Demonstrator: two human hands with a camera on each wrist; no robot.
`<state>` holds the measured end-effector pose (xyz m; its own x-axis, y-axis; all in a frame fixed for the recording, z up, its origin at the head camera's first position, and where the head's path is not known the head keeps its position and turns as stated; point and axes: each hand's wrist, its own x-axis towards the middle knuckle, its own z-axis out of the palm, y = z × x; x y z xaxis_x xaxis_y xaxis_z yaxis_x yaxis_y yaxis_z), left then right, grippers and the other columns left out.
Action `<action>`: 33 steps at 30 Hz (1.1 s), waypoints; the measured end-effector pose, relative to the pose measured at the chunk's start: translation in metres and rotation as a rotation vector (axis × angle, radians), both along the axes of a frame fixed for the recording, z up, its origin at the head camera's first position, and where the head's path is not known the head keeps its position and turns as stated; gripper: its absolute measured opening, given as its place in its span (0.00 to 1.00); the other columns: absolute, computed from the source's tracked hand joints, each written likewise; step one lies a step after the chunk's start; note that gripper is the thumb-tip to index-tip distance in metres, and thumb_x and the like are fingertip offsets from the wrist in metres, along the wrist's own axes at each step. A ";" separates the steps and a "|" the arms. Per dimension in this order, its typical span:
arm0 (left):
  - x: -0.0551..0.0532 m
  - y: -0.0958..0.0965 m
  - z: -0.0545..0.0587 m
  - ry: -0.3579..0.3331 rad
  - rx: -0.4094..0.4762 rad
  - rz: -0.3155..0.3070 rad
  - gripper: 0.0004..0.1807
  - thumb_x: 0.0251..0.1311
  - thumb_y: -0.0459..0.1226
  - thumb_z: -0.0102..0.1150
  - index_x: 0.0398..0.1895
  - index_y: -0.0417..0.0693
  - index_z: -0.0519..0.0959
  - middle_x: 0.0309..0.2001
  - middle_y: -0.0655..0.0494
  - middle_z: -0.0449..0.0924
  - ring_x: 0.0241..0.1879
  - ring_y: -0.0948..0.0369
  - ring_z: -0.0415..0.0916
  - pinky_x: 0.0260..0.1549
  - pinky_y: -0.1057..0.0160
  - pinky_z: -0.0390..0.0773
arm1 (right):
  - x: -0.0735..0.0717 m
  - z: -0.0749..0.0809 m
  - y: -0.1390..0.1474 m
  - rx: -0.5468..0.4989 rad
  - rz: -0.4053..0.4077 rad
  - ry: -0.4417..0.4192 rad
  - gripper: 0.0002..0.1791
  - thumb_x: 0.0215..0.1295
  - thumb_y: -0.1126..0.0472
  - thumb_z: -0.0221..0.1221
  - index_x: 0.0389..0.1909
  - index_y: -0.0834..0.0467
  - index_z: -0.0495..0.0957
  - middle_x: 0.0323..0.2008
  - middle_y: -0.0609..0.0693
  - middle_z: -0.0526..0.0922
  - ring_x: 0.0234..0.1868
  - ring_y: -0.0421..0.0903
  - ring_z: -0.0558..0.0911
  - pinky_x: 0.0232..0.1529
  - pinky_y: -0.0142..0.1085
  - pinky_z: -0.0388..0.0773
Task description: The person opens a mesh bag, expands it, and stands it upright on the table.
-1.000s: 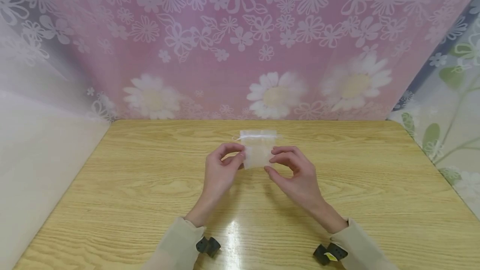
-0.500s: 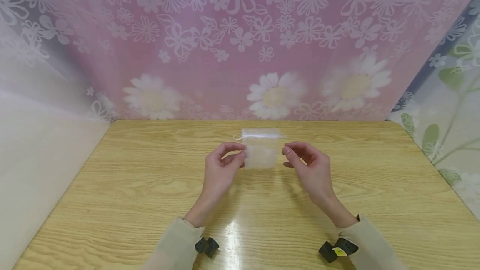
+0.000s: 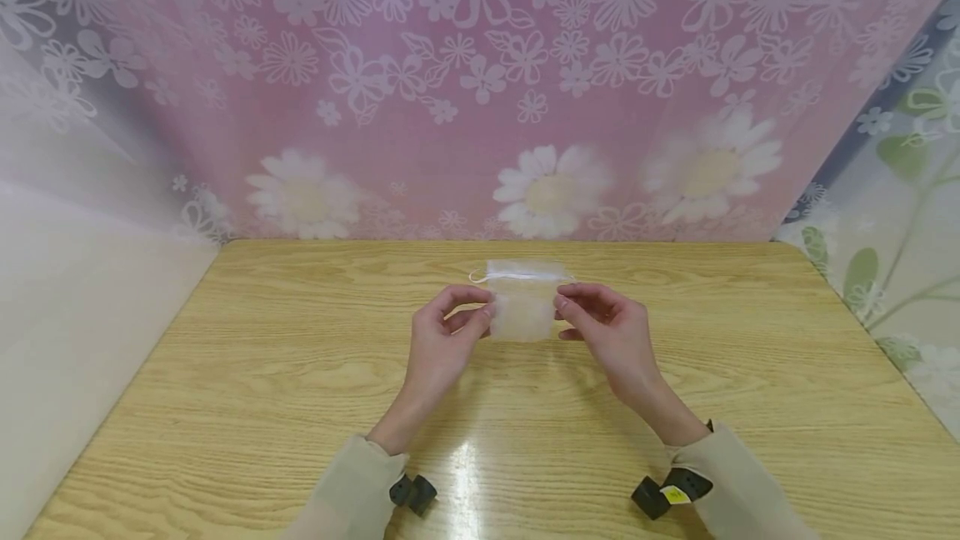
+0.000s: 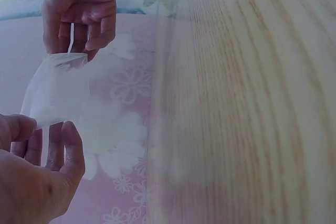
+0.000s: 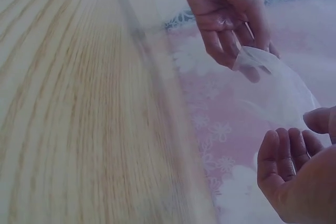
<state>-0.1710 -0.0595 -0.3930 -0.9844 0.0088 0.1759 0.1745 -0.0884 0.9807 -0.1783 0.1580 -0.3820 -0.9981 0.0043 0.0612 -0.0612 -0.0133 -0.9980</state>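
A small sheer white drawstring bag (image 3: 525, 322) is stretched flat between my two hands, over the far half of the table. Its white cord (image 3: 513, 276) crosses near the top edge, with a loop sticking out at the left. My left hand (image 3: 444, 336) pinches the bag's left edge between thumb and fingers. On the opposite edge, my right hand (image 3: 621, 344) pinches it with thumb in front and fingers behind. The bag (image 4: 60, 90) looks thin and slightly bowed in the left wrist view. Fingers partly show through the bag (image 5: 281, 87) in the right wrist view.
The wood-grain table (image 3: 300, 407) spreads below both hands. Behind its far edge hangs a pink flowered curtain (image 3: 420, 140), with pale cloth (image 3: 90, 290) at the left side. Black wrist cameras (image 3: 412, 493) sit at both sleeve cuffs.
My right hand let go of the bag's right side, moved right, then came back and pinched the right edge higher up. The left hand kept its pinch, and the bag shifted slightly right.
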 end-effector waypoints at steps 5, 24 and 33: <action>0.000 0.000 0.000 -0.007 0.001 -0.004 0.08 0.66 0.29 0.64 0.47 0.41 0.82 0.49 0.45 0.84 0.38 0.62 0.86 0.41 0.55 0.88 | 0.000 0.003 0.000 -0.062 0.000 -0.067 0.05 0.70 0.66 0.64 0.42 0.54 0.84 0.37 0.37 0.88 0.37 0.37 0.86 0.37 0.33 0.87; -0.002 -0.005 -0.003 -0.059 -0.104 -0.022 0.09 0.66 0.34 0.67 0.48 0.46 0.84 0.46 0.48 0.87 0.44 0.61 0.85 0.44 0.56 0.87 | 0.003 -0.001 0.006 -0.064 0.020 -0.028 0.05 0.69 0.67 0.64 0.39 0.53 0.84 0.36 0.39 0.88 0.36 0.37 0.86 0.37 0.33 0.87; -0.001 -0.013 -0.007 -0.046 -0.245 -0.045 0.05 0.66 0.37 0.68 0.43 0.50 0.85 0.43 0.53 0.86 0.45 0.59 0.84 0.44 0.66 0.84 | 0.005 -0.011 0.013 0.046 0.052 0.046 0.08 0.66 0.69 0.66 0.43 0.69 0.81 0.34 0.40 0.87 0.39 0.42 0.88 0.42 0.40 0.89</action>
